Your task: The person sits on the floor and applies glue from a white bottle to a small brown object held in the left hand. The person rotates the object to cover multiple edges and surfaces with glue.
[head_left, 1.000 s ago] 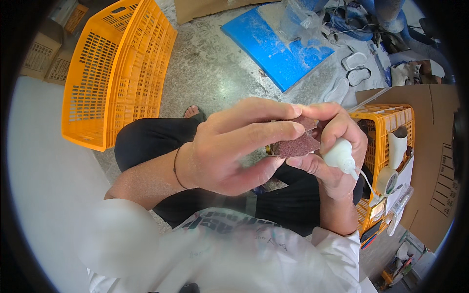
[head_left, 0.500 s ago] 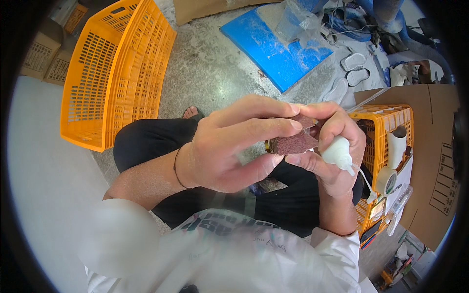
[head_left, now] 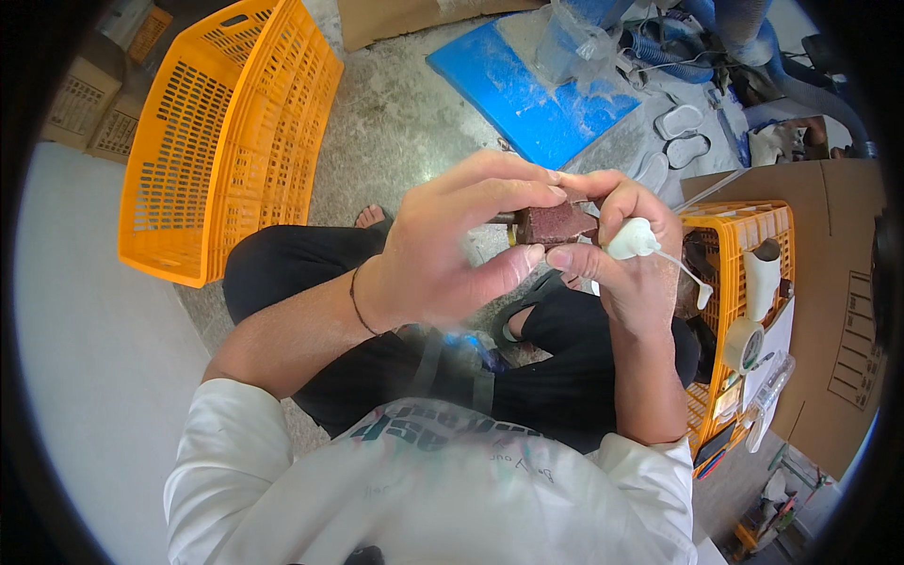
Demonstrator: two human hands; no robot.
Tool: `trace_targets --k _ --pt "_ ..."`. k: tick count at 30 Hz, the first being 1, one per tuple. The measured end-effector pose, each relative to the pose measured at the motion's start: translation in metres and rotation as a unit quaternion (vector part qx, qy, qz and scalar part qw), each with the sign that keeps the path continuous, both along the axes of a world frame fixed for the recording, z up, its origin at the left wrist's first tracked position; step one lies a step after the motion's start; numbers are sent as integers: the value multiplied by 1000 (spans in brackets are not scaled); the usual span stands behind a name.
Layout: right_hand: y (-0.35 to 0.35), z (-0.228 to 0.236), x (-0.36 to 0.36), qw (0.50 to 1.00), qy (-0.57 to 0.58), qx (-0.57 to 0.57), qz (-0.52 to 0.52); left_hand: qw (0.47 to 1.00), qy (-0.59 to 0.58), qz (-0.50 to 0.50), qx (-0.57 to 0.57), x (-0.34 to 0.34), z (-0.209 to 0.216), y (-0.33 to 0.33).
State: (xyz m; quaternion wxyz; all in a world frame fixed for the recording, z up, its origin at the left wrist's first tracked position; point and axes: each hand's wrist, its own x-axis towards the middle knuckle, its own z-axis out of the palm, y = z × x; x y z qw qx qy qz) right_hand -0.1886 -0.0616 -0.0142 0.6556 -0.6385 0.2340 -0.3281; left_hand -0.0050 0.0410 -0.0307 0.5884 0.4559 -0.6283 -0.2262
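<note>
A piece of dark red sandpaper [head_left: 556, 226] is pinched between my two hands, curved around something mostly hidden. A dark rod [head_left: 502, 217] with a small yellowish part sticks out on its left side. The fingertips and thumb of my left hand [head_left: 438, 240] close on the sandpaper from above and below. My right hand [head_left: 636, 273] pinches its right end with thumb and index finger. Tucked in that same palm is a small white squeeze bottle [head_left: 634, 239], its thin tip pointing right and a small cap dangling from it.
Tall orange crates [head_left: 221, 141] stand at the left. At the right, another orange crate [head_left: 720, 311] bears a tape roll [head_left: 743, 343] and small items beside a cardboard sheet [head_left: 833, 311]. A dusty blue board [head_left: 527, 104] lies ahead, near sandals [head_left: 687, 148] and hoses.
Both hands have moved up and away from my body with the sandpaper and bottle. The sandpaper's jagged right end now sits closer together, and the bottle's tip has swung to the right.
</note>
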Motion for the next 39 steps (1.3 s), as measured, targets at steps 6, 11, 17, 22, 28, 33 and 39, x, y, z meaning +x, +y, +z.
trace_targets --k 6,11,17,22,28,33,39 --pt "6 9 -2 997 17 -75 -10 999 32 -15 -25 -1 1 0" --pt "11 14 -3 998 -19 -55 -4 999 9 -11 -38 2 9 4" --pt "15 17 -2 998 -37 -51 17 998 -29 1 -57 4 15 5" --pt "16 19 -1 998 -40 -36 20 995 -71 10 -70 5 18 6" --pt "17 23 -5 997 -11 -80 19 995 -62 5 -76 2 20 7" --pt "18 23 -6 996 -20 -86 19 994 -77 5 -73 2 23 8" --pt "22 24 -4 998 -16 -63 0 993 -94 7 -78 2 26 8"
